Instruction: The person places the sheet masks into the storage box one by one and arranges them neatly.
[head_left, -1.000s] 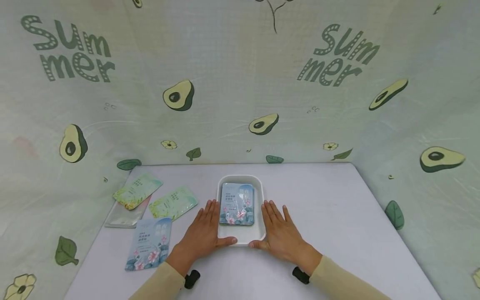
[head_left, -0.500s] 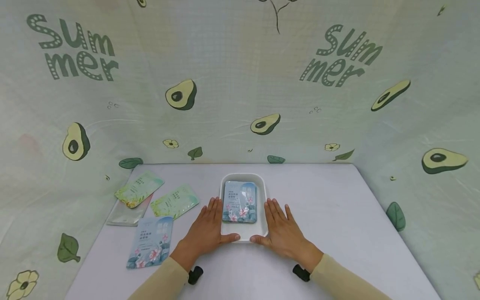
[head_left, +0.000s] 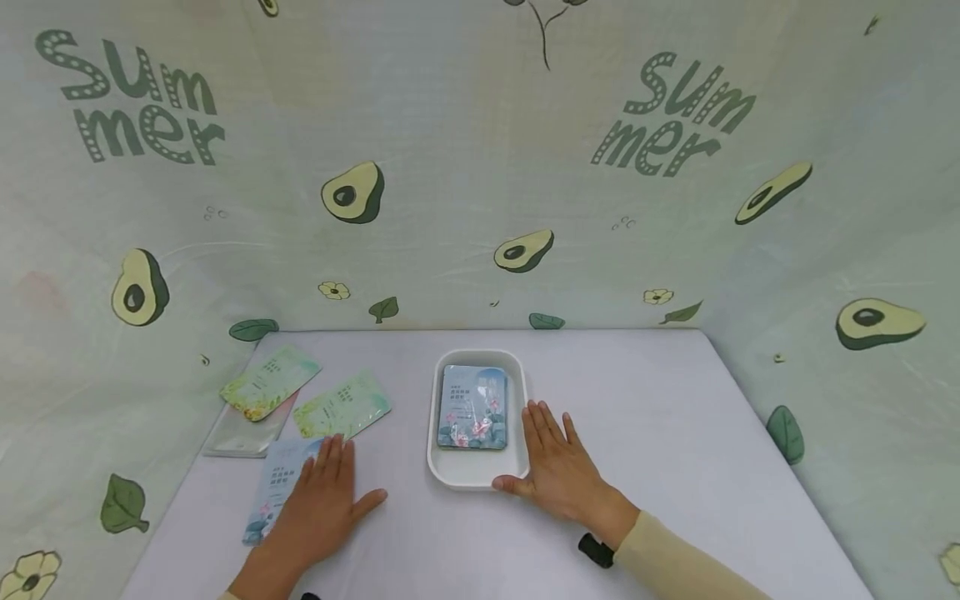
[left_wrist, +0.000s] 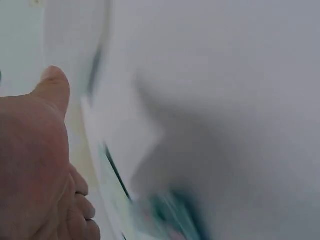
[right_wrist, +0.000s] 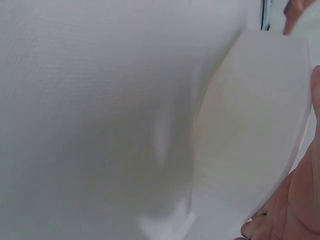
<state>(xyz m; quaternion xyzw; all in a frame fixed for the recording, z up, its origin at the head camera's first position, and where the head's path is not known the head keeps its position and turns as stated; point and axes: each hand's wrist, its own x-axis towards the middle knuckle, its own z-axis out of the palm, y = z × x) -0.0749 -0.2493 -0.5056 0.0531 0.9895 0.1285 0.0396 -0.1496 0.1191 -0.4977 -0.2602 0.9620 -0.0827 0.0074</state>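
Observation:
A white rectangular tray (head_left: 480, 481) stands at the middle of the table, holding a blue packet (head_left: 472, 408) with pink flowers. My right hand (head_left: 562, 471) lies along the tray's right side with straight fingers, its thumb at the near right corner. Over a second blue flowered packet (head_left: 281, 475) on the left is my left hand (head_left: 318, 500), fingers straight and thumb spread. That hand hides the packet's right part. In the left wrist view, the left hand (left_wrist: 35, 165) is above the white surface, with the packet blurred at the bottom.
Two green packets lie farther back on the left: one green packet (head_left: 343, 406) flat on the table, another green packet (head_left: 272, 382) overlapping a silvery packet (head_left: 243, 435). A patterned cloth (head_left: 450, 125) hangs behind the white table (head_left: 637, 400).
My left hand has left the tray's left side and moved left, over the blue packet on the table. The right hand keeps its place at the tray.

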